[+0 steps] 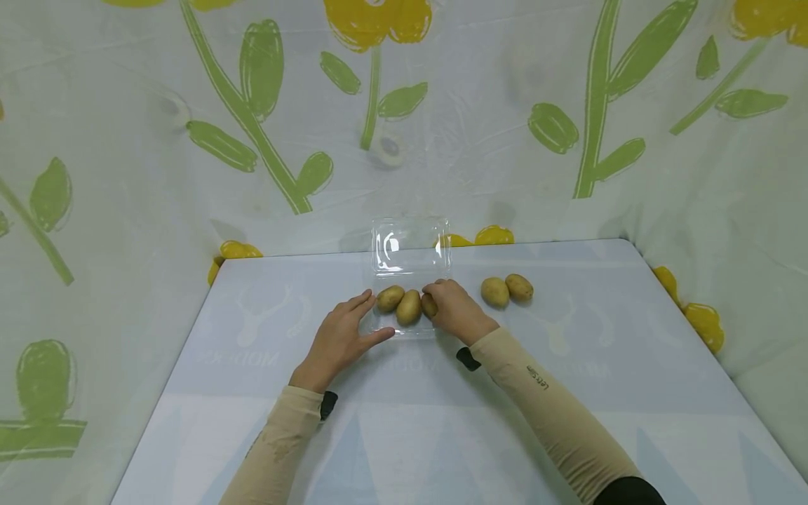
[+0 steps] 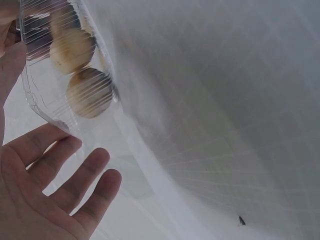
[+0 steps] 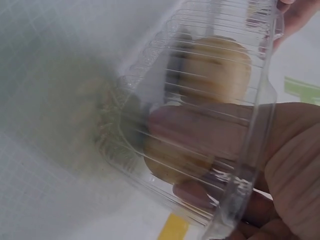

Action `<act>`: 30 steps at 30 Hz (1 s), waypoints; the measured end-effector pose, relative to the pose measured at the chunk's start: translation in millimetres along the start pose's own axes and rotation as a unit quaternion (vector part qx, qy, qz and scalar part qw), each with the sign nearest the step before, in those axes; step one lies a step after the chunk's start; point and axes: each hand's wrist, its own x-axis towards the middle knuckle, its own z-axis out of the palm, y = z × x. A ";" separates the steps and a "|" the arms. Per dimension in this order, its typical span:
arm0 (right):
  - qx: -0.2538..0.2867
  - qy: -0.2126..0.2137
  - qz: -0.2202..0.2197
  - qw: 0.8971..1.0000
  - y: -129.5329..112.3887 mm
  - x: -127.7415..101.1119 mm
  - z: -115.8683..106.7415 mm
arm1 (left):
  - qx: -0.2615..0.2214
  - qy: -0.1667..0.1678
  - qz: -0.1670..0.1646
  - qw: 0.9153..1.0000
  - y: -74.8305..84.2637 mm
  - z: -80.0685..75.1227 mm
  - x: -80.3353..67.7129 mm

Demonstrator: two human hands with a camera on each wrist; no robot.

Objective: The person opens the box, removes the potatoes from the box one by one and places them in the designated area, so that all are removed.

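Observation:
A clear plastic clamshell tray [image 1: 412, 247] stands open at the far middle of the table, its lid tilted up. Two potatoes [image 1: 391, 298] [image 1: 409, 307] lie in its base. My right hand [image 1: 444, 300] grips a third potato [image 1: 428, 306] at the tray's right end; in the right wrist view my fingers [image 3: 210, 132] curl round this potato [image 3: 172, 160] behind the ribbed tray wall [image 3: 264, 112]. My left hand [image 1: 358, 314] lies flat with straight fingers against the tray's left edge. In the left wrist view the fingers [image 2: 75, 175] spread below the tray [image 2: 42, 102].
Two loose potatoes [image 1: 495, 292] [image 1: 520, 287] lie side by side on the table to the right of my right hand. A pale blue cloth covers the table [image 1: 404, 421]. Flower-print sheeting [image 1: 505, 126] hangs close behind and at both sides.

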 end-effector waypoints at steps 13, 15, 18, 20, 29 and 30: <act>0.007 -0.005 0.020 1.000 -0.6 -6.2 -9.8 | -0.001 0.004 0.002 1.000 0.2 1.0 0.8; 0.014 -0.005 0.023 1.000 -0.6 -7.4 -10.7 | -0.002 0.002 0.001 1.000 0.9 1.0 0.8; 0.028 -0.003 0.026 0.999 -1.4 -8.9 -12.4 | -0.004 -0.002 -0.004 1.000 1.3 0.9 0.8; 0.036 0.005 0.024 0.999 -1.8 -10.0 -13.8 | -0.005 -0.005 -0.007 1.000 1.2 1.1 0.8; 0.081 0.055 0.011 0.995 -1.1 -15.7 -22.0 | -0.003 -0.006 -0.012 1.000 0.4 1.9 0.9; 0.086 0.060 0.012 0.994 -0.8 -16.5 -22.9 | -0.004 -0.006 -0.012 1.000 0.2 2.1 1.0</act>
